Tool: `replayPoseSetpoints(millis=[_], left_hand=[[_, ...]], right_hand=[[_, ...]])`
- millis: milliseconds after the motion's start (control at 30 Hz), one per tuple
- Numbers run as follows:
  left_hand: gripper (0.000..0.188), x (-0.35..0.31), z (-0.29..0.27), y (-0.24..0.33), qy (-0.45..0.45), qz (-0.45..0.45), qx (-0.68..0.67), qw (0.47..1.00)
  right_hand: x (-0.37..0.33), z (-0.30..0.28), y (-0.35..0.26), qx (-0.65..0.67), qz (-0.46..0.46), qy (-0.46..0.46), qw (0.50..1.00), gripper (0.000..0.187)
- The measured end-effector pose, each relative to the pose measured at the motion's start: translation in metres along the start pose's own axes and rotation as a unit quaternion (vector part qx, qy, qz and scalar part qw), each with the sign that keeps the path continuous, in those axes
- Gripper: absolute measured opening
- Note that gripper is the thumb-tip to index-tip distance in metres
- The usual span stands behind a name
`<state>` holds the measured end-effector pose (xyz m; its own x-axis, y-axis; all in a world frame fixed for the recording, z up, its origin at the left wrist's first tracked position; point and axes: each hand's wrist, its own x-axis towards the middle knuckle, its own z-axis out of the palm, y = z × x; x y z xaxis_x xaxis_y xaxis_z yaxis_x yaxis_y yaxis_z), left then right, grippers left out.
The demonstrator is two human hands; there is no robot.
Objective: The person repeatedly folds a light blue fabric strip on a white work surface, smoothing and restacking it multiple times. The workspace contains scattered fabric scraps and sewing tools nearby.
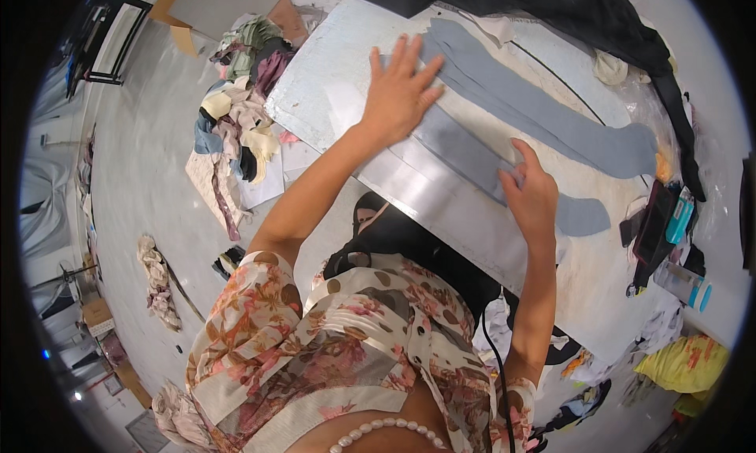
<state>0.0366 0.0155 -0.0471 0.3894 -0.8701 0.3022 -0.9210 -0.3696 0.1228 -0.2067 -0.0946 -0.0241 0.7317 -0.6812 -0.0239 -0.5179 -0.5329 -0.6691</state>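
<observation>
Bare room is found at the left corner of the table (307,94), beside the left hand (400,94). Between it and the right hand (531,193), a low passage is offered over the shiny flat sheet (429,193). The far edge is obstructed by black cloth (583,20), the right end by a dark case (656,224) and teal box (680,218).

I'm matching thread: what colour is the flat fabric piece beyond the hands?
Greyish blue; the flat piece shows best in the head view.
</observation>
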Motion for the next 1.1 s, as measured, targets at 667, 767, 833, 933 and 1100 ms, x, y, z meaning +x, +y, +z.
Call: replayPoseSetpoints(millis=[667, 767, 833, 933, 1100], left_hand=[[0.06, -0.007, 0.011, 0.055, -0.083, 0.174, -0.101, 0.976], [0.062, -0.006, 0.009, 0.054, -0.091, 0.183, -0.077, 0.976], [0.064, -0.006, 0.009, 0.066, -0.083, 0.197, -0.091, 0.973], [0.065, -0.006, 0.013, 0.099, -0.11, 0.255, -0.07, 0.958], [0.066, -0.01, 0.02, 0.105, -0.127, 0.27, -0.076, 0.951]], right_hand=[[-0.015, -0.042, 0.02, 0.037, 0.083, -0.024, 0.996, 0.06], [-0.017, -0.046, 0.026, -0.018, 0.075, -0.019, 0.997, 0.061], [-0.019, -0.043, 0.029, -0.021, 0.051, -0.002, 0.998, 0.061], [-0.02, -0.039, 0.033, -0.029, 0.031, 0.014, 0.999, 0.061], [-0.028, -0.066, 0.046, 0.012, 0.098, -0.014, 0.995, 0.061]])
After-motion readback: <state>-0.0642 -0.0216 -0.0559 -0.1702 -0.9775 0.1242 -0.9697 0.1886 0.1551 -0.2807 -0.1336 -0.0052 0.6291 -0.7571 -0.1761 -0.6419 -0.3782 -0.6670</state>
